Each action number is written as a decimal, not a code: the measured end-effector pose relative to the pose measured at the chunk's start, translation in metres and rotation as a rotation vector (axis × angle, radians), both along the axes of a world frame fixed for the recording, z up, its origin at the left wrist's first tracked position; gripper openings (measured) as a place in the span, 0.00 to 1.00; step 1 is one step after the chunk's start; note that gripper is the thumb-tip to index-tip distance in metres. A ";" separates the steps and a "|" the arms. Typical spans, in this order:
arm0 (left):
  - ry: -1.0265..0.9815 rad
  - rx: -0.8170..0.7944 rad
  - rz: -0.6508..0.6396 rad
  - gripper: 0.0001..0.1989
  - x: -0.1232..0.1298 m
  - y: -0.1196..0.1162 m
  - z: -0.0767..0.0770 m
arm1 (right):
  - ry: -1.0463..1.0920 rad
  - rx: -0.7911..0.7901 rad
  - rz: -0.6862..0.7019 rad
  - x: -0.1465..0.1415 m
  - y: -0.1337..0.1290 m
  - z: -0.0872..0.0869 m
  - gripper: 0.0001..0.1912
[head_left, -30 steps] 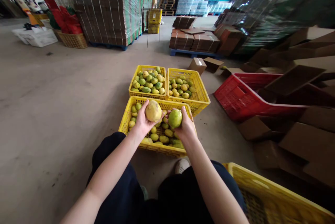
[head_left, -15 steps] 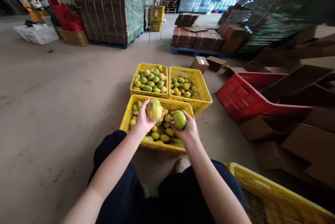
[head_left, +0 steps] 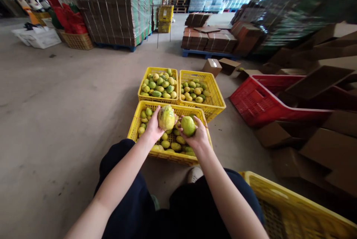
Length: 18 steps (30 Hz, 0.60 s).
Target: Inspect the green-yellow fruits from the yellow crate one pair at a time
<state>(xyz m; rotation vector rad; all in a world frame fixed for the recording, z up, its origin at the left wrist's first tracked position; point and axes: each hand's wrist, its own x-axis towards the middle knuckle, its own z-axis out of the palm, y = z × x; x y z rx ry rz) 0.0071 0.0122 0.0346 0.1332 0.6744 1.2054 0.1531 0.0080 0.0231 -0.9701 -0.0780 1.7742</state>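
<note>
My left hand (head_left: pixel 155 125) is wrapped round a yellowish, ridged papaya (head_left: pixel 166 117) with darker blemishes. A smaller, greener papaya (head_left: pixel 188 126) rests in the curled fingers of my right hand (head_left: pixel 199 134). Both hands are held side by side above the near yellow crate (head_left: pixel 134 127), the two fruits a little apart. In that crate several green and yellow papayas (head_left: pixel 165 144) lie in a loose layer, partly hidden by my hands.
Behind stand a fuller yellow crate of papayas (head_left: pixel 158 68) and another yellow crate (head_left: pixel 217 101), part filled. At right are a red crate (head_left: pixel 245 101) and cardboard boxes (head_left: pixel 329 153). One more yellow crate (head_left: pixel 301 203) sits by my right leg. Flattened cartons (head_left: pixel 220 41) lie on a pallet.
My left hand has turned its papaya slightly and shifted right. My right hand has come a little left with the green one, so the two fruits are closer together.
</note>
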 end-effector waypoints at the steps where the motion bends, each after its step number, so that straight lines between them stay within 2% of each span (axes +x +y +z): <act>1: 0.030 0.013 -0.004 0.14 0.000 0.000 -0.002 | 0.007 0.011 0.014 0.000 -0.001 0.001 0.14; 7: 0.206 0.195 -0.034 0.11 0.004 0.002 -0.012 | 0.000 0.045 0.034 -0.003 -0.004 0.009 0.12; 18: 0.160 0.273 -0.060 0.08 0.007 -0.003 -0.009 | 0.011 0.010 -0.010 -0.001 -0.003 0.006 0.08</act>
